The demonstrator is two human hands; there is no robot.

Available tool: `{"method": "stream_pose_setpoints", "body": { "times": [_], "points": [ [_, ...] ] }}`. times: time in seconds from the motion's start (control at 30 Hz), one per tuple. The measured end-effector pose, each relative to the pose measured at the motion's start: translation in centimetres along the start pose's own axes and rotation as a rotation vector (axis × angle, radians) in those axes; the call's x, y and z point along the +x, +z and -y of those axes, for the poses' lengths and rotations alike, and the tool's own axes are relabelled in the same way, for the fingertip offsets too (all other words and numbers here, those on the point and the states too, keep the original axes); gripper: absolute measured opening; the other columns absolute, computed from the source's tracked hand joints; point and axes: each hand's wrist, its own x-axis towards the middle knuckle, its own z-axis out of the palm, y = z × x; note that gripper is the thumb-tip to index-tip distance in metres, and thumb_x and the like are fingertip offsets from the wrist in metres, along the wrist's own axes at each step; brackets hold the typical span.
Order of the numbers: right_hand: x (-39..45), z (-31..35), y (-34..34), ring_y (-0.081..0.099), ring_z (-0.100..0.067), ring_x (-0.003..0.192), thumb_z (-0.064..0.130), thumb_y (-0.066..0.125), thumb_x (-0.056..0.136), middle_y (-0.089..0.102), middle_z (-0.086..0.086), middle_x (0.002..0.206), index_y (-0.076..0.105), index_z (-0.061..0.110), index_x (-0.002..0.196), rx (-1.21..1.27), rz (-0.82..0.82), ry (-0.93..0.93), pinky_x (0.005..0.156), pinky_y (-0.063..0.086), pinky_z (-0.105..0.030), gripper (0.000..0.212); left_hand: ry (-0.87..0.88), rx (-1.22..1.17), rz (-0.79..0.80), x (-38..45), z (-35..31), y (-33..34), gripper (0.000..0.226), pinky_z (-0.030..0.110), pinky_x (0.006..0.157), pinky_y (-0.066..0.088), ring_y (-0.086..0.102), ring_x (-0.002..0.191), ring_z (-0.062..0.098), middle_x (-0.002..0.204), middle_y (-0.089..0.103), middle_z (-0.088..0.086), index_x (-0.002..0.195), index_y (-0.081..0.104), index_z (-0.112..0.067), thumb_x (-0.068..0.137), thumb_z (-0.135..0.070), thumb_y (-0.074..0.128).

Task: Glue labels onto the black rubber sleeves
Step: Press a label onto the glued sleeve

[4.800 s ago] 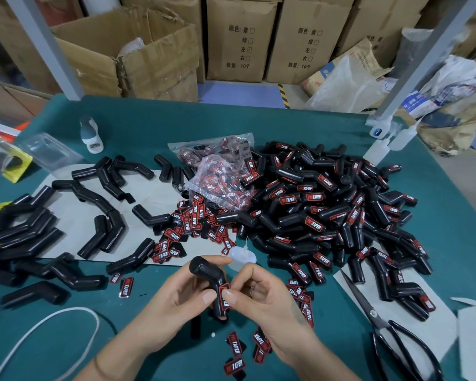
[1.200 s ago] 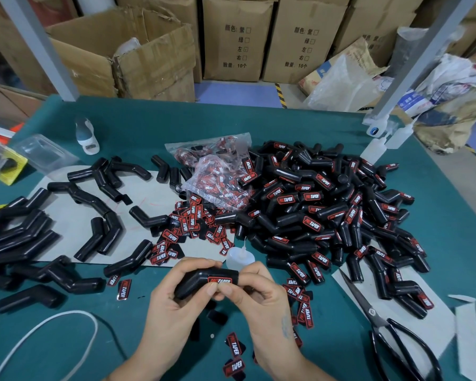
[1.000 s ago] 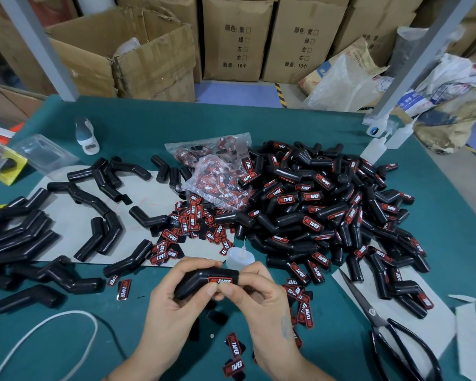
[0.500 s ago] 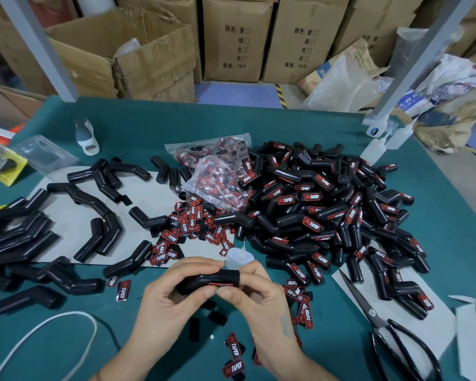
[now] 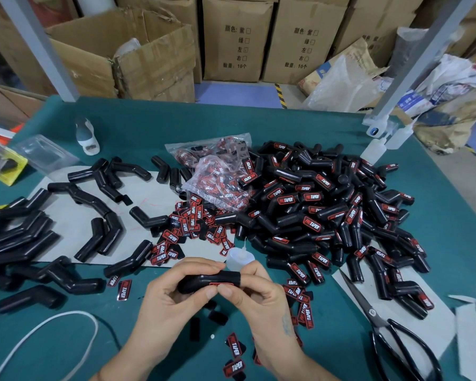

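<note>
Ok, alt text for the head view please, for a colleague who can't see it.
Both hands, left hand and right hand, grip one black rubber sleeve, thumbs pressing its red label. Behind lie a labelled sleeve pile, bare sleeves, loose labels and scissors.

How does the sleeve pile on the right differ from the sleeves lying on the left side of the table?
The right pile is heaped and tangled; the left sleeves lie spread out, mostly in a single layer. Most sleeves in the right pile carry red-and-black labels; the left sleeves show none. The right pile holds many more sleeves than the left group. Both are the same black, bent rubber sleeves.
</note>
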Motion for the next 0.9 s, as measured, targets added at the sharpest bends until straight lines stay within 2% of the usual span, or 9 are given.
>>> {"method": "stream_pose_setpoints", "body": {
  "times": [0.2,0.37,0.5,0.63,0.9],
  "points": [
    [0.0,-0.17,0.11,0.057,-0.008,0.085,0.052,0.09,0.072,0.054,0.008,0.084,0.086,0.022,0.089,0.005,-0.01,-0.009,0.079,0.048,-0.02,0.034,0.003,-0.021,-0.006,0.07,-0.14,0.28,0.034,0.025,0.094,0.057,0.072,0.11,0.024,0.113,0.076,0.01,0.103,0.08,-0.022,0.081,-0.046,0.089],
    [0.06,-0.15,0.05,0.057,-0.011,0.087,0.053,0.089,0.073,0.055,0.005,0.087,0.086,0.023,0.091,0.008,0.009,0.001,0.082,0.05,-0.023,0.035,-0.006,-0.028,-0.008,0.1,-0.21,0.29,0.036,0.025,0.094,0.057,0.072,0.111,0.024,0.114,0.076,0.011,0.103,0.08,-0.022,0.08,-0.047,0.089],
    [0.05,-0.07,0.03,0.056,-0.009,0.084,0.053,0.089,0.073,0.055,0.006,0.086,0.085,0.02,0.093,0.029,0.011,0.024,0.078,0.048,-0.024,0.039,-0.003,-0.019,0.001,0.16,-0.11,0.09,0.034,0.025,0.095,0.056,0.071,0.112,0.025,0.114,0.076,0.01,0.104,0.079,-0.022,0.081,-0.046,0.088],
    [-0.01,-0.08,0.05,0.056,-0.013,0.087,0.052,0.089,0.074,0.055,0.006,0.086,0.085,0.019,0.093,0.027,0.011,0.028,0.081,0.049,-0.029,0.038,-0.006,-0.035,-0.009,0.08,0.2,-0.03,0.033,0.026,0.095,0.056,0.071,0.11,0.025,0.113,0.075,0.011,0.103,0.079,-0.021,0.083,-0.045,0.088],
    [0.02,-0.1,0.0,0.057,-0.014,0.087,0.052,0.089,0.075,0.056,0.007,0.085,0.085,0.021,0.095,0.013,0.009,0.017,0.083,0.05,-0.03,0.037,-0.005,-0.05,-0.02,-0.01,0.51,-0.06,0.032,0.027,0.095,0.056,0.071,0.11,0.026,0.112,0.075,0.009,0.103,0.079,-0.02,0.084,-0.044,0.088]
  ]
}}
